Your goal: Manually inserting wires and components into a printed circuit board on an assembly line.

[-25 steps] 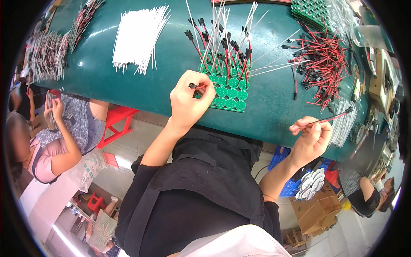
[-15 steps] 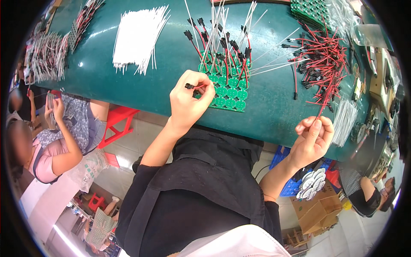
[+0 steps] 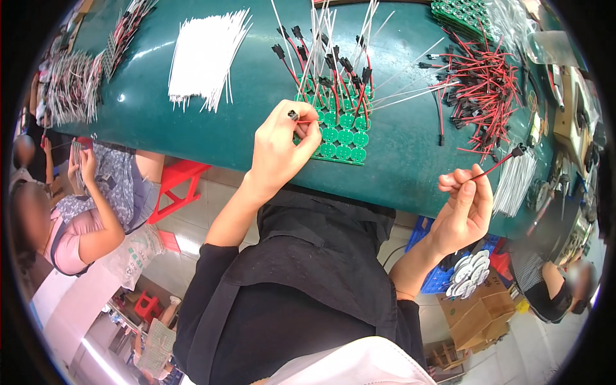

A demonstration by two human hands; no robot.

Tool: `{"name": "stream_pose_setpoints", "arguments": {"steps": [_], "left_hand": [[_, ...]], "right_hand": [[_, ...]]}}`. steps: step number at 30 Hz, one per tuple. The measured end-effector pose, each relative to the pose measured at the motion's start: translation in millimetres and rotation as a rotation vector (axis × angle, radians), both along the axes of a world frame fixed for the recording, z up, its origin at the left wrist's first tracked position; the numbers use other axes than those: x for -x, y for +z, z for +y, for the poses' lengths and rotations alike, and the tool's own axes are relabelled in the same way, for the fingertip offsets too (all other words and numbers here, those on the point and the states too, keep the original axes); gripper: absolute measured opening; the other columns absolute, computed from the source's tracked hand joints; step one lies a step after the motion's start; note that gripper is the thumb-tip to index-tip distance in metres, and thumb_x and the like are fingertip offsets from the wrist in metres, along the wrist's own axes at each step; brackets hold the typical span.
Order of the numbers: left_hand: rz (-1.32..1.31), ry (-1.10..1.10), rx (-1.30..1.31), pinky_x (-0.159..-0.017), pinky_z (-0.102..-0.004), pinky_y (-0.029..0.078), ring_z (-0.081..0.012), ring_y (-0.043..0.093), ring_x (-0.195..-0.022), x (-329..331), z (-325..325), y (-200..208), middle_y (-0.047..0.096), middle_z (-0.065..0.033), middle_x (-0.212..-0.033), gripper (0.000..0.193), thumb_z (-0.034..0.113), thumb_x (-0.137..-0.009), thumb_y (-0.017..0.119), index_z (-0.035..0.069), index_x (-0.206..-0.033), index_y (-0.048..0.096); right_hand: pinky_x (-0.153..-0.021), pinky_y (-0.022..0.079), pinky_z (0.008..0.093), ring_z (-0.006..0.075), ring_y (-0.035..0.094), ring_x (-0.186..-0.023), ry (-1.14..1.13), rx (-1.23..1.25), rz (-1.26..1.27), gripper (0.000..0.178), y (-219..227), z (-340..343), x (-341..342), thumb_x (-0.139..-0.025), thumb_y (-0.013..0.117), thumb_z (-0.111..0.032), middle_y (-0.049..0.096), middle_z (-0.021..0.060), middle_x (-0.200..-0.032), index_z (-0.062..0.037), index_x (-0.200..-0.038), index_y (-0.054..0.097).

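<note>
The person's left hand (image 3: 279,149) pinches a short wire lead between thumb and forefinger, its black connector (image 3: 293,115) poking up above the knuckles; gripping so thin a piece by the fingertips probably gives finer control and leaves the plug clear. Those fingertips lie at the left edge of a green circuit panel (image 3: 344,136), though whether the wire's end touches it cannot be told. Just beyond the left hand, white wires (image 3: 324,38) and red-black leads (image 3: 337,96) rise from the panel's far part, while its near rows, to the right of the fingers, are bare, which likely leaves the hand room. The right hand (image 3: 463,206), well apart from the panel, grasps another red-black lead (image 3: 493,171) between thumb and fingertips, its plug end slanting away to the right, perhaps so the wire end faces inward. A tangled pile of similar leads (image 3: 487,96) lies beyond the right hand, seemingly for easy reach, and a sheaf of pale wires (image 3: 513,183) sits just right of it. Left of and beyond the left hand, a white bundle (image 3: 206,61) lies roughly aligned, presumably to keep single strands separable.
</note>
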State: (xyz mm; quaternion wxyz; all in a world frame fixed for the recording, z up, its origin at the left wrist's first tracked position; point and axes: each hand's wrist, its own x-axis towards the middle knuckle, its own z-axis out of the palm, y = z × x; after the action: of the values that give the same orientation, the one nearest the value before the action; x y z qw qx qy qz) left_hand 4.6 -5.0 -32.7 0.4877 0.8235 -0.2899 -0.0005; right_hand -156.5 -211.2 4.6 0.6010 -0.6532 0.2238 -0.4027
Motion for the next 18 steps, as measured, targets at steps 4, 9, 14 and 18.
{"name": "stream_pose_setpoints", "arguments": {"steps": [4,9,14,18], "left_hand": [[-0.037,-0.038,-0.059,-0.059,-0.0251,0.051,-0.0117,0.062,-0.065,-3.4,1.6,3.0,0.06,-0.0069,-0.085,0.016,-0.007,-0.08,0.067,-0.001,-0.09,0.057],[-0.093,-0.061,-0.089,-0.058,-0.026,0.051,-0.013,0.062,-0.063,-4.2,0.2,4.4,0.059,-0.0076,-0.086,0.017,-0.007,-0.08,0.067,-0.001,-0.092,0.056],[-0.067,-0.054,-0.124,-0.06,-0.0253,0.053,-0.0142,0.064,-0.065,-2.0,-0.4,5.9,0.062,-0.0081,-0.085,0.017,-0.005,-0.081,0.069,-0.001,-0.093,0.057],[-0.062,-0.05,-0.079,-0.057,-0.0284,0.053,-0.0142,0.063,-0.061,-3.6,-2.7,8.2,0.059,-0.0063,-0.077,0.02,-0.005,-0.08,0.069,0.0,-0.093,0.054]], "right_hand": [[-0.06,0.06,0.0336,0.0256,0.068,-0.071,-0.002,-0.015,-0.006,0.026,2.6,1.8,0.2,-0.098,0.053,-0.001,0.067,0.0211,-0.093,0.0121,-0.12,0.056],[-0.06,0.059,0.0331,0.0255,0.068,-0.068,0.012,-0.058,-0.024,0.024,3.6,5.3,1.3,-0.098,0.053,0.0,0.067,0.0214,-0.091,0.0118,-0.118,0.057],[-0.059,0.059,0.0327,0.0243,0.068,-0.064,0.082,-0.039,-0.029,0.019,5.2,13.7,2.0,-0.097,0.054,-0.001,0.068,0.0207,-0.087,0.0099,-0.112,0.057],[-0.056,0.057,0.0289,0.0225,0.067,-0.064,0.159,-0.102,-0.052,0.012,5.1,20.8,-0.5,-0.096,0.056,0.001,0.064,0.0169,-0.084,0.0081,-0.105,0.058]]}}
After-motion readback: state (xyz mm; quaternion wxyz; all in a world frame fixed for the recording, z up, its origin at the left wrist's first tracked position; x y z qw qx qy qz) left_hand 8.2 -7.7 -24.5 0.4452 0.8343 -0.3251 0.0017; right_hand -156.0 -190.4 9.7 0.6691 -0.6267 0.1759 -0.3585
